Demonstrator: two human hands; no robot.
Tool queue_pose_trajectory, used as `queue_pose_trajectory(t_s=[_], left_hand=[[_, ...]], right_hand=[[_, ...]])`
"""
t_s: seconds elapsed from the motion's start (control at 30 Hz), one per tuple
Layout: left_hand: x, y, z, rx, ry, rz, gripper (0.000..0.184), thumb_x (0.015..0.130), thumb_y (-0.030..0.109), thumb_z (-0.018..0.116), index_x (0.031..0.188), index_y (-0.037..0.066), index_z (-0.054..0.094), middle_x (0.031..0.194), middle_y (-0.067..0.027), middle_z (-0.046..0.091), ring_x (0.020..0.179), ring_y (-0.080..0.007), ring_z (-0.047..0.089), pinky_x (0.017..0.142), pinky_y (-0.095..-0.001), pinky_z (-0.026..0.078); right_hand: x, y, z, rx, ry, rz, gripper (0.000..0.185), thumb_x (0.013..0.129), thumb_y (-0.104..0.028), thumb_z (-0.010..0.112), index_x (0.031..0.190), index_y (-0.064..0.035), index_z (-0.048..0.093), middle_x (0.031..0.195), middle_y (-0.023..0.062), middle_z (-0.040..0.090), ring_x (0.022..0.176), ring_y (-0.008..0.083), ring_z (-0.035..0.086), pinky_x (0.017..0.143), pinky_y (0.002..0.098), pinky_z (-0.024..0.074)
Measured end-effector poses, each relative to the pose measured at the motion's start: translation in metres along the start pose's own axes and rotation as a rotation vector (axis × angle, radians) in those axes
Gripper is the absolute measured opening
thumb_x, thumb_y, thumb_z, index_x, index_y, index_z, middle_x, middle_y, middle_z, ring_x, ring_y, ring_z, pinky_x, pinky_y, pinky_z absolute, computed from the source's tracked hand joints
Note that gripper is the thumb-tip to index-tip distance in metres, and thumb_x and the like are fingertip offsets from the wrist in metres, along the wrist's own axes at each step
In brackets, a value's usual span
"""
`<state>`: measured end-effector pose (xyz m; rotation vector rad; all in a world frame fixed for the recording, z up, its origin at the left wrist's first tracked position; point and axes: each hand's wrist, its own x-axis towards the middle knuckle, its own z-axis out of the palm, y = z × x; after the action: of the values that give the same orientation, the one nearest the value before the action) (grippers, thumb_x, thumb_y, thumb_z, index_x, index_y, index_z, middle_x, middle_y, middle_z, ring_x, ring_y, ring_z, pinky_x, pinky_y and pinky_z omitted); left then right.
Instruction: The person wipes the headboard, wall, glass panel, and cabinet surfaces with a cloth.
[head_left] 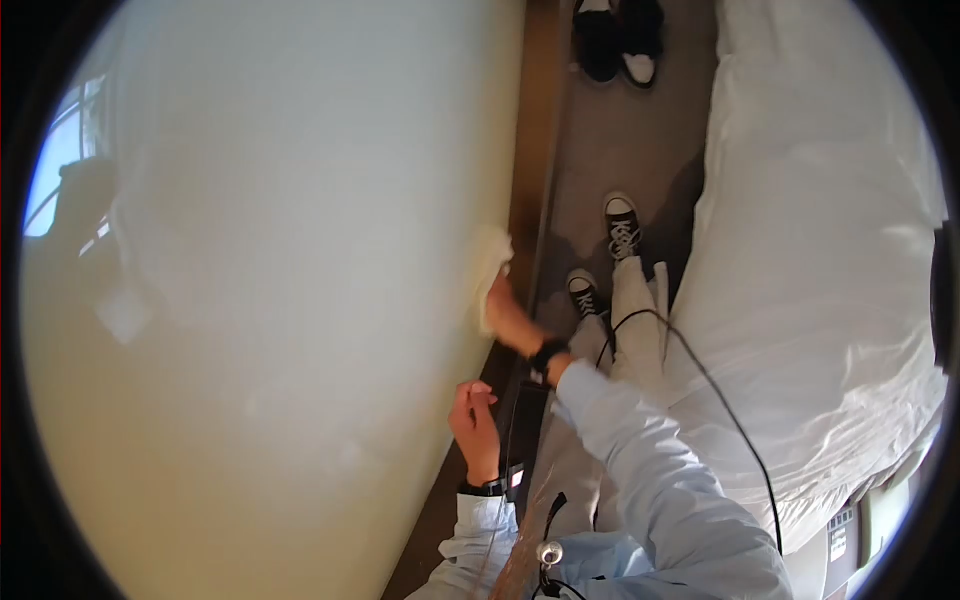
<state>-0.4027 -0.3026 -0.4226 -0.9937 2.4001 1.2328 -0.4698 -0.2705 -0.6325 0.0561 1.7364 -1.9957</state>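
A pale cream cloth (495,247) lies against the edge of a glossy white surface (300,250). My right hand (508,312) is closed on this cloth, slightly blurred, its palm and fingers partly hidden. Lower down, my left hand (475,425) hovers at the same edge with its fingers curled in, and nothing shows in them. Both wrists wear dark bands, and the sleeves are light blue.
A brown border (535,130) runs along the glossy surface. To the right is a bed with white bedding (820,230). Between them lies a grey-brown floor (620,130) with my sneakers (622,225) and another pair of dark shoes (600,45). A black cable (725,395) hangs across my body.
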Motion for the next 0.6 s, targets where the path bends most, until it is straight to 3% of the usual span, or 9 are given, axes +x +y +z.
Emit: queue_pose_trajectory(t_s=[0.07,0.13,0.27,0.33,0.47,0.53,0.6], left_hand=[[-0.002,-0.002,-0.009,0.001,-0.004,0.052,0.02,0.097,0.013,0.046,0.084,-0.001,0.055,0.074,-0.0049,0.057,0.066,-0.0135,0.054,0.064,-0.0265,0.044],[-0.009,0.01,-0.02,-0.014,0.041,0.086,0.021,0.097,0.013,0.045,0.083,0.0,0.053,0.074,-0.0041,0.054,0.065,-0.0129,0.051,0.063,-0.0268,0.043],[-0.014,0.02,-0.027,-0.069,0.047,0.119,0.023,0.098,0.014,0.044,0.08,0.001,0.051,0.071,-0.0031,0.05,0.065,-0.012,0.049,0.063,-0.0257,0.042],[-0.01,0.022,-0.024,-0.12,0.071,0.115,0.024,0.098,0.014,0.044,0.078,0.003,0.05,0.07,-0.0019,0.048,0.065,-0.0106,0.048,0.064,-0.0244,0.041],[-0.004,0.015,-0.015,-0.128,0.096,0.123,0.023,0.098,0.014,0.045,0.079,0.002,0.051,0.071,-0.0013,0.048,0.065,-0.0094,0.048,0.063,-0.0235,0.041],[-0.005,0.011,-0.009,-0.096,0.075,0.101,0.022,0.098,0.014,0.045,0.081,0.002,0.052,0.071,-0.0014,0.048,0.065,-0.0089,0.047,0.062,-0.0236,0.042],[-0.005,-0.001,-0.006,-0.087,0.07,0.098,0.022,0.098,0.014,0.046,0.081,0.002,0.052,0.071,-0.0015,0.049,0.064,-0.009,0.047,0.062,-0.0239,0.042]], right_hand=[[-0.04,-0.019,0.04,0.078,0.149,-0.063,0.058,0.092,-0.01,0.04,0.144,0.0031,0.018,0.151,0.0274,0.01,0.142,0.0385,0.004,0.115,0.0414,0.0113],[-0.036,-0.15,0.002,0.07,0.199,-0.316,0.057,0.087,-0.009,0.044,0.141,0.0038,0.028,0.152,0.0276,0.008,0.14,0.0482,-0.002,0.114,0.0541,0.004],[0.005,-0.236,-0.038,-0.179,0.187,-0.783,0.054,0.088,-0.022,0.051,0.141,-0.0134,0.041,0.156,0.0188,0.005,0.142,0.0432,-0.002,0.11,0.0622,0.0033],[0.046,-0.237,-0.054,-0.215,0.327,-0.817,0.056,0.09,-0.021,0.048,0.144,-0.0186,0.036,0.156,0.0169,0.006,0.142,0.0432,0.0,0.11,0.062,0.0045],[0.086,-0.141,-0.068,0.069,0.567,-0.492,0.06,0.092,-0.012,0.041,0.149,-0.0095,0.019,0.154,0.0198,0.009,0.142,0.0401,0.007,0.115,0.0478,0.0101],[0.075,-0.051,-0.031,-0.058,0.586,-0.243,0.058,0.092,-0.008,0.036,0.147,0.0005,0.016,0.153,0.0245,0.008,0.142,0.0392,0.009,0.116,0.0408,0.013],[0.037,0.016,0.019,0.129,0.547,-0.099,0.057,0.093,-0.009,0.032,0.145,0.0061,0.013,0.151,0.0283,0.007,0.141,0.0407,0.009,0.116,0.0405,0.0136]])
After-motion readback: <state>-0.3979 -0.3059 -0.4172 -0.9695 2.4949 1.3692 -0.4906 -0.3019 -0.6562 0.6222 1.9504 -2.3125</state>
